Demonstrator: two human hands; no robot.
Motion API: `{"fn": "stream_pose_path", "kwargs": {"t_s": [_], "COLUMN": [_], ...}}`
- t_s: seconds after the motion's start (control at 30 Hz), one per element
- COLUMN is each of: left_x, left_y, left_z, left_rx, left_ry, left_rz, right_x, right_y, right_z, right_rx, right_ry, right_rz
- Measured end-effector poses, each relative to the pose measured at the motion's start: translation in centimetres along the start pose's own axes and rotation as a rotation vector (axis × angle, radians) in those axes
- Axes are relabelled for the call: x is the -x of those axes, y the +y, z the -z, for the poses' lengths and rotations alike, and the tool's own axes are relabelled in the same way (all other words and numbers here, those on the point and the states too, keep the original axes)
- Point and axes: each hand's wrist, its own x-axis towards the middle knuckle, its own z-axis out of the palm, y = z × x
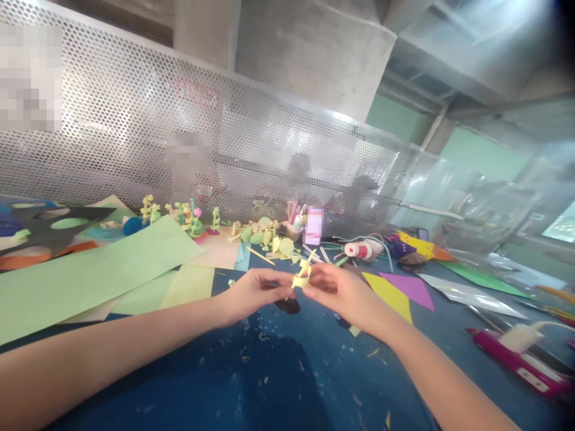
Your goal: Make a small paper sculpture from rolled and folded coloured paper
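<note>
My left hand (254,293) and my right hand (339,290) meet above the blue table (278,383), both pinching a small curled yellow paper strip piece (302,276) between their fingertips. The fingers of each hand are closed on it. A dark round object (288,306) lies on the table just under the hands. Small paper scraps are scattered on the table below.
Large light-green paper sheets (90,272) lie at the left, yellow (389,293) and purple (411,288) sheets at the right. Small paper figures (188,216) and a cup of pens (294,224) stand along a perforated metal screen (179,131). A pink glue gun (521,359) lies at the right.
</note>
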Motion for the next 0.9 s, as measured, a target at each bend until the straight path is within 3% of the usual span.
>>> {"fn": "stream_pose_path", "kwargs": {"t_s": [0.17, 0.9], "left_x": [-0.05, -0.14], "left_y": [-0.10, 0.66], "left_z": [0.08, -0.30], "left_rx": [0.015, 0.006], "left_ry": [0.023, 0.028], "left_rz": [-0.013, -0.036], "right_x": [-0.51, 0.00], "right_y": [-0.12, -0.61], "right_z": [-0.92, -0.43], "right_rx": [-0.015, 0.113], "right_ry": [0.015, 0.044], "right_rz": [-0.027, -0.014]}}
